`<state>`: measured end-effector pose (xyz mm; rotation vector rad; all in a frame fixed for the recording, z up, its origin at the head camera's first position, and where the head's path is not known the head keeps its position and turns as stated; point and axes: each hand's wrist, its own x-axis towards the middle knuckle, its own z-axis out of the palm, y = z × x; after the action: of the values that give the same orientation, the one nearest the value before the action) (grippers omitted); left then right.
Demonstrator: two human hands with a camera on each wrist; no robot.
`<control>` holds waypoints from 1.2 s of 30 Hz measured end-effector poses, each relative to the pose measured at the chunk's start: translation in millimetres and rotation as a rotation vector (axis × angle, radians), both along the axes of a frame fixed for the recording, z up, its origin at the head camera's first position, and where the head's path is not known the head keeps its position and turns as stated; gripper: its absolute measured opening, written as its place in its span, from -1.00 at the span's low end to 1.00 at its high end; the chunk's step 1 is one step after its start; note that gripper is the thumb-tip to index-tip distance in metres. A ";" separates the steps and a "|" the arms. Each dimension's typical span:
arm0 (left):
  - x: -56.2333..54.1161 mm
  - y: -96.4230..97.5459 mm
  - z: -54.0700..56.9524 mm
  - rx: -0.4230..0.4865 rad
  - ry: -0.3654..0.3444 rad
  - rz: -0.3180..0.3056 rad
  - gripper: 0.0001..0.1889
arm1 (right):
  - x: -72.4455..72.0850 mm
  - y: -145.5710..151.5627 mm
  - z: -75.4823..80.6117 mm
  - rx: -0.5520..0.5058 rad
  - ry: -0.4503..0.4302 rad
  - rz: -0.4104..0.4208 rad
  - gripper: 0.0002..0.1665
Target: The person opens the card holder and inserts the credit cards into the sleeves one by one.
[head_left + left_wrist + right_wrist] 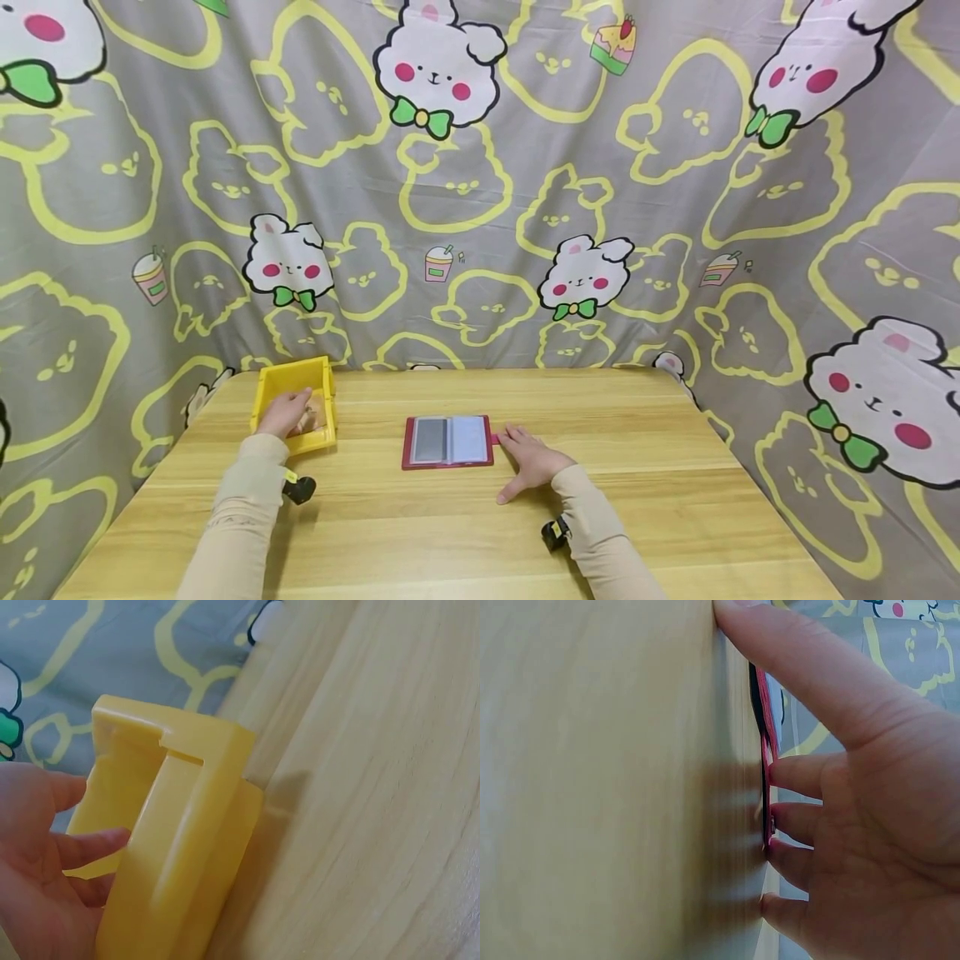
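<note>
While the left hand [283, 412] dips over the side of a yellow bin [311, 442] at the far left of the table [420, 533], its fingers are bent and a little apart, and I can't tell whether they have hold of anything; something pale [318, 410] lies in the bin right beside them, too small to make out. Over to the middle now, and there's a red booklet [448, 440] lying open and flat, its left page [430, 440] dark grey, its right page [468, 439] pale blue. Just off its right edge pokes a short pink strap [495, 438], and here's the right hand [534, 461], released and spread, fingertips touching that strap, thumb [512, 490] stretched out to the near side, gripping nothing. Both arms come in from the near edge in beige sleeves [243, 517], a black camera [300, 490] at the left wrist, another [554, 533] at the right, and beyond the table hangs a grey curtain [465, 200] printed with white rabbits and yellow outlines.
</note>
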<state>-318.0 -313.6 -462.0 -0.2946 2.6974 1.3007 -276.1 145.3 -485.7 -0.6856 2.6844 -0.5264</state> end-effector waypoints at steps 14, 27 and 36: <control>2.5 5.1 -9.5 0.031 0.106 0.127 -0.15 | -0.4 -0.1 -0.2 0.000 -0.005 -0.003 0.37; 5.5 10.5 -12.6 0.122 0.189 0.252 -0.26 | 0.7 0.2 -0.4 -0.009 -0.007 -0.001 0.37; 1.1 8.0 -16.3 0.154 0.177 0.276 -0.32 | 2.2 0.4 1.1 -0.012 0.005 0.003 0.36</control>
<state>-316.9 -305.6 -478.3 -0.5762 2.7521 1.6730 -273.9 145.7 -484.6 -0.6944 2.6865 -0.5416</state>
